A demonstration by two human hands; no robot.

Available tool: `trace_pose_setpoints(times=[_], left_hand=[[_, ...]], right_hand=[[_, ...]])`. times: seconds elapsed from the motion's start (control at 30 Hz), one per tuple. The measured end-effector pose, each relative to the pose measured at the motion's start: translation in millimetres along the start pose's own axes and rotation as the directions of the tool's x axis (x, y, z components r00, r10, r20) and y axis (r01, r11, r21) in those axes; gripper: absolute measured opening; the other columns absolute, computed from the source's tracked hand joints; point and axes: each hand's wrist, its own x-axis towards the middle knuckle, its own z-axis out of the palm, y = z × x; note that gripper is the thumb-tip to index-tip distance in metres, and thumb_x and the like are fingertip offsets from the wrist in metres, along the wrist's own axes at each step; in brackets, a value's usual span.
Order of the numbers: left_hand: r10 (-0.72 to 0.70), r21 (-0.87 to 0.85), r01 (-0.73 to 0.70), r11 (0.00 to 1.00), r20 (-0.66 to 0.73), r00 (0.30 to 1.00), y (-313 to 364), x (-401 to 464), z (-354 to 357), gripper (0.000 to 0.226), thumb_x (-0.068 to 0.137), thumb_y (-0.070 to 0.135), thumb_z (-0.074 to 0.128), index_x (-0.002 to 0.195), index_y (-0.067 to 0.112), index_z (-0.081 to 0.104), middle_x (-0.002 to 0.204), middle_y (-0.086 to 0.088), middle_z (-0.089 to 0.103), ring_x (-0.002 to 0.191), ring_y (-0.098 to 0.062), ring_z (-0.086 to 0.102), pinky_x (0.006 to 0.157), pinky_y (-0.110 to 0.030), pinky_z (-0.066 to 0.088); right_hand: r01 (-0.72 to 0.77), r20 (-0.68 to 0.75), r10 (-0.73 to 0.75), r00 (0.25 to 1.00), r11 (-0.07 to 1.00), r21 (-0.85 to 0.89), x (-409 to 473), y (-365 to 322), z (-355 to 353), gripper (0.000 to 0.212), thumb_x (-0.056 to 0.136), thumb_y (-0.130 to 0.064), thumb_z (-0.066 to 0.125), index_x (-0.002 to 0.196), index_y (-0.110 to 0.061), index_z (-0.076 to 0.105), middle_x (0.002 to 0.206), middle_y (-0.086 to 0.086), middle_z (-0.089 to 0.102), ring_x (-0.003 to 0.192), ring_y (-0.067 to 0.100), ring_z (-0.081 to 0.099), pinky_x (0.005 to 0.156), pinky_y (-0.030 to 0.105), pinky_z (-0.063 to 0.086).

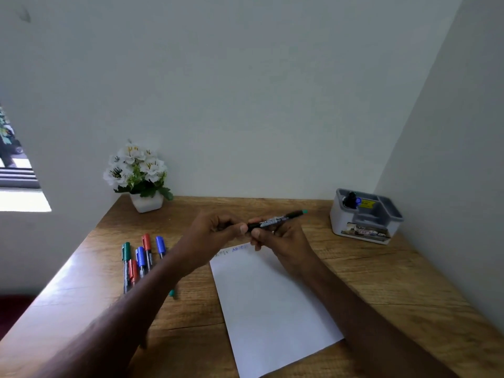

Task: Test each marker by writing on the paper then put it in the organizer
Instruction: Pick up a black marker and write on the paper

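Both hands meet above the top of the white paper (270,304). My right hand (275,238) grips the black barrel of a green-ended marker (275,221), held level with its green end pointing right. My left hand (215,236) is closed on the marker's left end; I cannot see whether a cap is on it. Faint blue writing (240,249) runs along the paper's top edge. Several capped markers (140,259), green, red and blue, lie on the table left of the paper, partly hidden by my left forearm. The grey organizer (365,216) at the back right holds markers in one compartment.
A white pot of white flowers (139,175) stands at the back left of the wooden table (395,285). Walls close in behind and on the right. The table's left edge drops off beside the loose markers.
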Motion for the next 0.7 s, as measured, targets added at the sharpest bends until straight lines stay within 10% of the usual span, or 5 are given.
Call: trace_pose_setpoints(times=[0.13,0.27,0.43,0.7], left_hand=[[-0.044,0.114,0.046,0.992,-0.022,0.999,1.0,4.6,7.4,0.018,0.095,0.033,0.062,0.085,0.023,0.074,0.078,-0.002,0.071,0.073,-0.016,0.063,0.066,-0.032,0.047],[-0.048,0.299,0.031,0.954,0.049,0.998,8.7,21.4,12.9,0.026,0.096,0.040,0.059,0.089,0.018,0.072,0.088,-0.001,0.071,0.085,-0.017,0.065,0.082,-0.040,0.051],[-0.047,0.427,-0.011,0.904,0.124,0.991,28.7,55.6,30.9,0.025,0.093,0.039,0.061,0.084,0.018,0.070,0.081,0.001,0.071,0.079,-0.017,0.065,0.074,-0.037,0.052],[0.017,0.471,-0.142,0.871,0.260,0.965,51.8,102.8,97.7,0.022,0.091,0.035,0.065,0.090,0.014,0.072,0.087,0.001,0.073,0.082,-0.012,0.066,0.073,-0.029,0.052]], right_hand=[[0.012,-0.093,-0.014,0.996,1.000,-0.022,3.1,-9.6,-20.1,0.013,0.095,-0.012,0.057,0.096,-0.010,0.070,0.102,0.017,0.073,0.093,0.030,0.067,0.077,0.040,0.053],[-0.047,-0.233,0.004,0.972,0.982,-0.181,6.7,-22.0,-36.2,0.028,0.095,0.006,0.040,0.087,-0.012,0.060,0.078,0.014,0.069,0.064,0.020,0.063,0.058,0.030,0.049],[0.005,-0.174,-0.200,0.964,0.671,-0.742,3.5,-37.3,-68.3,0.021,0.096,-0.009,0.054,0.108,-0.013,0.071,0.090,0.003,0.062,0.082,0.013,0.056,0.074,0.025,0.041],[-0.159,-0.446,-0.414,0.794,0.566,-0.809,-24.5,-130.7,-152.4,0.003,0.084,-0.013,0.074,0.086,-0.015,0.074,0.078,-0.005,0.070,0.072,0.007,0.064,0.066,0.012,0.045]])
